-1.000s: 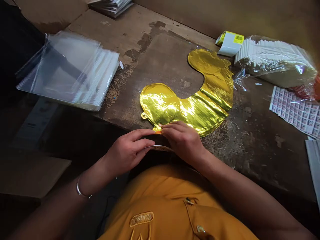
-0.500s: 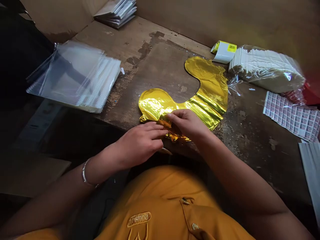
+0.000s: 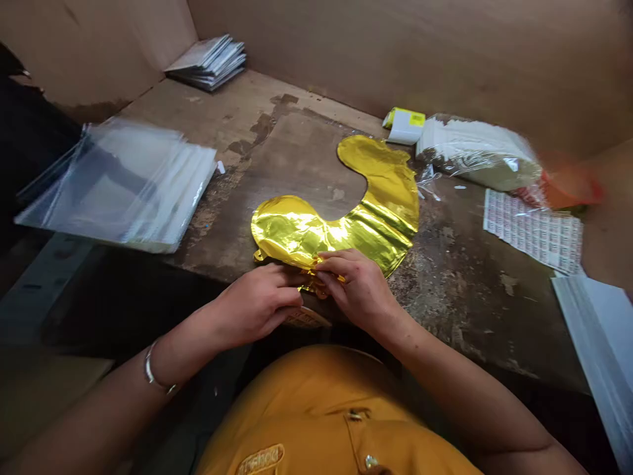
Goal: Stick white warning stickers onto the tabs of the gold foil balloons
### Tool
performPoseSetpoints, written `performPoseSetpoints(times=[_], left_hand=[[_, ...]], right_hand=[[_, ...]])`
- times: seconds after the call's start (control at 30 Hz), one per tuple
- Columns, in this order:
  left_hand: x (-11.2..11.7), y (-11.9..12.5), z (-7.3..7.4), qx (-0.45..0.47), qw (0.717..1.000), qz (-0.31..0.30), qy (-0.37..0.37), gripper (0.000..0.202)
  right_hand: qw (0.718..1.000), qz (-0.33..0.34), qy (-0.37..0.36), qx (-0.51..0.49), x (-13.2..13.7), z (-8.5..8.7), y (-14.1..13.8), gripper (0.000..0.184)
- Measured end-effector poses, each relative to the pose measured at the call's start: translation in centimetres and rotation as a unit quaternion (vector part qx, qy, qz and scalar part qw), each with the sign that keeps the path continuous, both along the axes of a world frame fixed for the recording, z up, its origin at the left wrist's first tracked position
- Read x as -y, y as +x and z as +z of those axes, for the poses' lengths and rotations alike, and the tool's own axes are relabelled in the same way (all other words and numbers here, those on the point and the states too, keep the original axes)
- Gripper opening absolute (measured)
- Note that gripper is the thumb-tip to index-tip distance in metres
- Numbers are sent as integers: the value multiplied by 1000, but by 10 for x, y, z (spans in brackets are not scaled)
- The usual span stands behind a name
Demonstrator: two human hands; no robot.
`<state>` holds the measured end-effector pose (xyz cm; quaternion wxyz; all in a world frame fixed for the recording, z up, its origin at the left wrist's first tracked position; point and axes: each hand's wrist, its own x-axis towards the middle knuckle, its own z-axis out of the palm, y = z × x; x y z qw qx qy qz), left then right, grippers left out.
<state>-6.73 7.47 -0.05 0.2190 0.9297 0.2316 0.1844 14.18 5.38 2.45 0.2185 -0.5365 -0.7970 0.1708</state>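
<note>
A flat gold foil balloon (image 3: 376, 204), curved like a numeral or letter, lies on the worn brown table (image 3: 291, 158) close to its front edge. My right hand (image 3: 359, 284) pinches the balloon's near edge, where the foil is crumpled. Just to the left, my left hand (image 3: 260, 297) is closed at the same edge, its fingertips partly under the foil. What sits between the left fingers is mostly hidden. A small gold tab shows at the balloon's left end.
Clear plastic sleeves (image 3: 119, 185) are stacked on the left. Folded packets (image 3: 208, 63) lie in the back corner. On the right are a bag of white sticks (image 3: 479, 148), a sticker sheet (image 3: 534, 231) and white sheets (image 3: 593, 330). Wooden panels (image 3: 370, 53) enclose the back.
My right hand has moved down to the balloon's near edge, and my left hand has drawn slightly lower and left. The whole view has shifted as the head moved.
</note>
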Motion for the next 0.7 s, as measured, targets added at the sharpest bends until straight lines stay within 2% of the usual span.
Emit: performPoseSetpoints(times=[0.07,0.17,0.2,0.3,0.37,0.4,0.47,0.53,0.6,0.67,0.7], left_hand=[[0,-1,-2,2,1000,5,-5,16],[-1,-2,-6,-1,1000,5,-7,15],[-1,-2,-7,-1,1000,4,-7,15],[0,-2,-7,5,1000,10,-8,16],[0,-1,-6,7,1000,16,-14,18],[0,-1,-6,7,1000,17,-18,18],[1,-1,-5,8,999,17,-26,19],[1,-1,-5,7,999,18,-31,19],[1,-1,-7,6,999,18,-34,18],[0,-1,-8,6,999,14,-34,18],[-1,-1,-9,5,999,12,-35,18]], right_hand=[[998,-37,-32,-34,-18,6,12,15],[981,-164,-83,-57,-72,18,54,12],[969,-238,-66,-21,-95,22,72,11],[938,-345,-1,34,-155,36,126,21],[918,-390,27,70,-175,43,147,29],[912,-399,41,89,-176,45,150,33],[914,-377,70,129,-165,44,143,39],[933,-296,69,194,-142,37,125,36],[939,-198,17,280,-121,25,108,31],[932,-168,-28,321,-109,15,101,34],[926,-175,-40,331,-106,12,101,37]])
